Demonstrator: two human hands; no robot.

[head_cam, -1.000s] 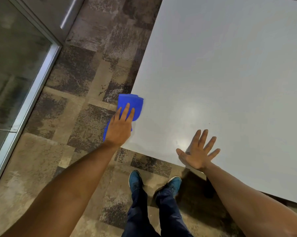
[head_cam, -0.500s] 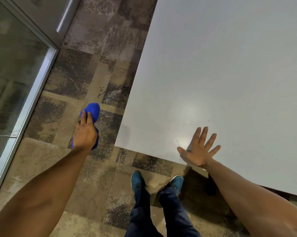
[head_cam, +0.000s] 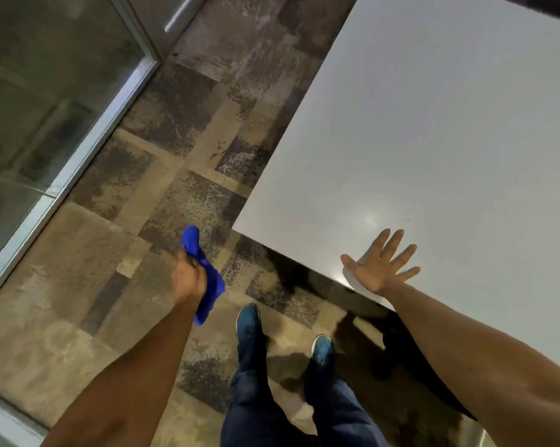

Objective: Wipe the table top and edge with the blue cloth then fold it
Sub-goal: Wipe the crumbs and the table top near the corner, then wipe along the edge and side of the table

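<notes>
The white table fills the right of the view, its near corner pointing toward me. My left hand is off the table, over the floor to the left of that corner, and grips the bunched blue cloth, which sticks out above the hand and hangs below it. My right hand lies flat on the table top at its near edge, fingers spread, holding nothing.
Patterned carpet tiles cover the floor left of the table. A glass wall with a metal frame runs along the left side. My legs and blue shoes stand just below the table's near edge.
My left hand has pulled the blue cloth off the table's left edge and drawn it back and down over the floor. My right hand stays flat on the table.
</notes>
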